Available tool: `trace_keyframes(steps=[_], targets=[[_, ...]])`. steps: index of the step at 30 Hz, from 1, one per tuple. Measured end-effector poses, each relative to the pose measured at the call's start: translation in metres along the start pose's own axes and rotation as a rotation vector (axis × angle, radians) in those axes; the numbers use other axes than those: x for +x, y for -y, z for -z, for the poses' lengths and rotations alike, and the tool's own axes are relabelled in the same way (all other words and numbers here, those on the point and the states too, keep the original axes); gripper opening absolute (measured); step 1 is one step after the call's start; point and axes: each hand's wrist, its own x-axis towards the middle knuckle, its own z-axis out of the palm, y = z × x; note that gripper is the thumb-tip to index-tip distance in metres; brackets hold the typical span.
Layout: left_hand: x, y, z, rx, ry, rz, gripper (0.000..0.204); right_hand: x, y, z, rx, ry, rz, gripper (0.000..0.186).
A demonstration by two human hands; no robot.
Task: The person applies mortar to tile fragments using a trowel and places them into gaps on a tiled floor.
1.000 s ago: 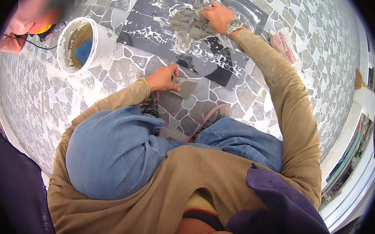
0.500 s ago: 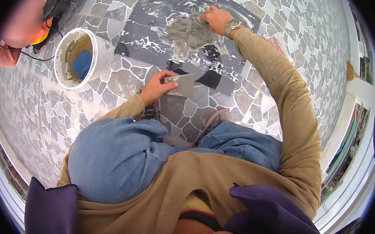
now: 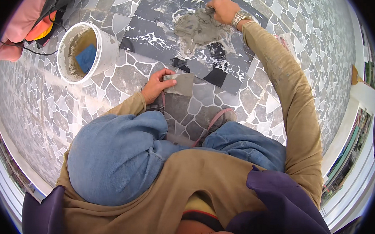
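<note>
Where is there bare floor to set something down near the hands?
Bare stone-pattern floor lies below the white bucket, left of the left hand. Crowded: the dark tile carries the mortar heap at the right hand.

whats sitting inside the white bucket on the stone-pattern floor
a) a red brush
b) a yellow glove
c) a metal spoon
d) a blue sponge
d: a blue sponge lies inside the white bucket, against its grey-smeared wall, while the left hand holds a flat scraper nearby on the floor.
</note>
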Motion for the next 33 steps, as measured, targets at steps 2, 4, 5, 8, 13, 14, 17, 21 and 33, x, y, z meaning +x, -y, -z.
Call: trace_keyframes(steps=[2, 4, 5, 8, 13, 14, 17, 21, 33], targets=[[0.006, 0.004, 0.004, -0.026, 0.017, 0.006, 0.033, 0.008, 0.004, -0.013, -0.036, -0.146, 0.035, 0.04], [0.0, 0.007, 0.005, -0.038, 0.004, 0.016, 0.033, 0.005, 0.029, -0.028, -0.092, -0.175, 0.093, 0.04], [0.002, 0.005, 0.005, -0.05, -0.005, 0.013, 0.032, 0.004, 0.037, -0.032, -0.055, -0.103, 0.146, 0.035], [-0.003, 0.005, 0.009, -0.057, -0.03, -0.002, 0.031, 0.007, 0.04, -0.015, 0.027, 0.025, 0.185, 0.031], [0.004, 0.0, 0.002, -0.065, -0.005, 0.027, 0.03, 0.04, 0.023, -0.024, 0.043, -0.059, -0.079, 0.042], [0.008, 0.0, 0.002, -0.054, 0.003, 0.017, 0.03, 0.044, 0.024, -0.028, -0.016, -0.106, -0.041, 0.045], [0.0, 0.008, 0.009, -0.07, -0.014, 0.027, 0.031, 0.041, 0.071, -0.011, 0.167, -0.185, 0.051, 0.02], [0.006, 0.006, 0.009, -0.142, 0.001, 0.041, 0.033, 0.029, 0.063, -0.024, 0.076, -0.095, 0.282, 0.029], [0.053, -0.128, 0.042, 0.071, -0.288, -0.336, 0.036, -0.004, 0.005, 0.027, 0.308, -0.072, 0.148, 0.035]])
